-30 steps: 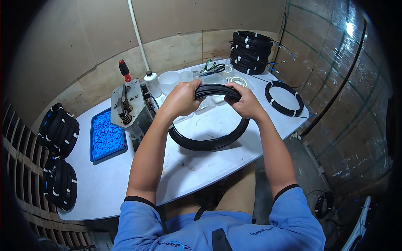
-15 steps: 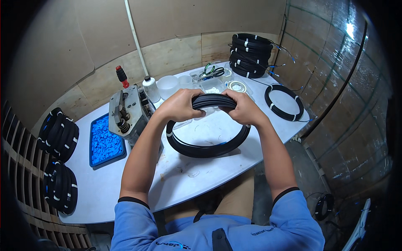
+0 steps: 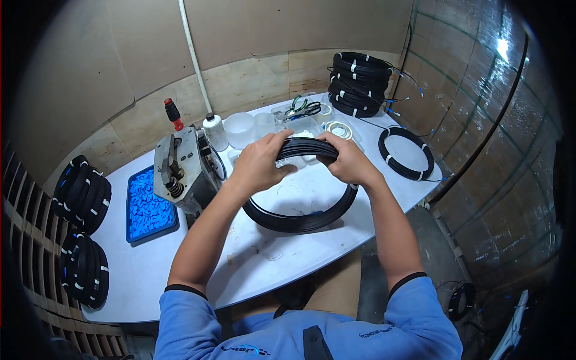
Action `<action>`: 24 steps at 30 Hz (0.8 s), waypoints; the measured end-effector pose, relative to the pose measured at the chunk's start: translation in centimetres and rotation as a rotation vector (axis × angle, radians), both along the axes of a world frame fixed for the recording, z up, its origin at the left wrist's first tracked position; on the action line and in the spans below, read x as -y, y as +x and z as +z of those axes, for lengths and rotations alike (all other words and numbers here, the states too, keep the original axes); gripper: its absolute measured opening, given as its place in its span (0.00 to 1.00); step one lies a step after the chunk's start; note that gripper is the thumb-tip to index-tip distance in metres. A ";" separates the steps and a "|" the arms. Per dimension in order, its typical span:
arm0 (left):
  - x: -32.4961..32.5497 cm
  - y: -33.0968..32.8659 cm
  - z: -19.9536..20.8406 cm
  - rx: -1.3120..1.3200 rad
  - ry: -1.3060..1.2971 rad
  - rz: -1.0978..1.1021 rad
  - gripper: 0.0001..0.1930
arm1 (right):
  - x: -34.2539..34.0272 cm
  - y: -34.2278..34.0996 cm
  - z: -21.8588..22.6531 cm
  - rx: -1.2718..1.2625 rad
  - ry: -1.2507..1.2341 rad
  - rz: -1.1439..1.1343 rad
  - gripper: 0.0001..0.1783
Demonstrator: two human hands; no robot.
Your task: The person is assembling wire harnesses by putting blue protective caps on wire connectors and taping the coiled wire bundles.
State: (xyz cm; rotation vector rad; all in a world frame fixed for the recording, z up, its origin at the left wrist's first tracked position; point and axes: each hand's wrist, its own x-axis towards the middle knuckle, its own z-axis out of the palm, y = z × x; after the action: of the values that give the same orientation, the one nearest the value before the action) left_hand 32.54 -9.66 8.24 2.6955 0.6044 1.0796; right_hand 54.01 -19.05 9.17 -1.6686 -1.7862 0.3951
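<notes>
A coil of black cable [image 3: 300,224] leans up off the white table in front of me, its near side low and its far side raised. My right hand [image 3: 348,161] grips the raised far side at its right end, fingers over the top. At the left end of that same stretch, my left hand [image 3: 259,163] is loosely wrapped round the coil, its thumb below and its fingertips above. Its exact contact with the cable is partly hidden. A small blue piece shows inside the coil's near side.
A metal bench machine [image 3: 183,165] stands left of my arm, beside a tray of blue pieces [image 3: 150,204]. Behind the coil are a white bottle [image 3: 214,129], tape rolls [image 3: 339,130] and scissors [image 3: 306,110]. Stacked cable coils [image 3: 358,84] stand at back right; another coil [image 3: 407,153] lies nearer.
My left hand has loosened on the coil, its thumb dropping lower and its fingers straightening. The right hand keeps its grip. The view has shifted slightly.
</notes>
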 end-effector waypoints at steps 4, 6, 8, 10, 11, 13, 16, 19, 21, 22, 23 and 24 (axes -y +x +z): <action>0.1 -0.4 -0.5 0.058 -0.006 0.072 0.23 | 0.2 -0.2 -0.7 -0.105 0.180 0.110 0.29; 0.2 -0.6 -0.2 0.064 -0.024 0.056 0.22 | 0.3 0.1 -1.0 -0.025 0.227 0.143 0.33; 0.2 -0.6 -0.1 0.071 -0.039 0.042 0.20 | 0.1 0.1 -0.9 -0.016 0.206 0.183 0.33; 0.3 -0.4 -0.2 0.065 0.006 0.033 0.22 | 0.3 -0.2 -0.4 -0.026 0.185 0.211 0.33; 0.2 -0.4 -0.2 0.066 0.006 0.035 0.22 | 0.4 -0.4 -0.1 -0.036 0.164 0.238 0.33; -0.1 -0.2 -0.1 -0.027 0.071 0.053 0.23 | 0.1 -0.4 0.1 -0.019 0.156 0.269 0.33; -0.5 -0.5 0.4 -0.057 0.016 -0.064 0.27 | -0.4 -0.2 0.2 -0.022 0.149 0.320 0.33; -2.8 -1.7 0.2 0.320 -0.755 -0.479 0.32 | -0.8 0.5 -0.3 -0.026 0.171 0.345 0.33; -3.2 -3.2 0.0 0.300 -0.823 -0.447 0.35 | -0.4 0.5 -0.4 -0.030 0.222 0.354 0.33; -3.5 -4.2 -1.6 0.238 -0.712 -0.403 0.35 | -0.1 0.1 -0.2 -0.048 0.175 0.352 0.32; -2.7 -4.3 -2.0 0.173 -0.610 -0.372 0.35 | 0.2 0.1 -0.1 -0.047 0.177 0.349 0.32; -2.0 -4.7 -2.0 0.061 -0.480 -0.285 0.36 | 0.4 0.1 -0.1 -0.059 0.152 0.324 0.32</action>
State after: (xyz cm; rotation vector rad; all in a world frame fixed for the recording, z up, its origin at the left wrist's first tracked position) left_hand 27.86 -7.64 6.22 2.2393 0.3904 0.8145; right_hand 54.11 -19.42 9.07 -1.2537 -1.9928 0.4328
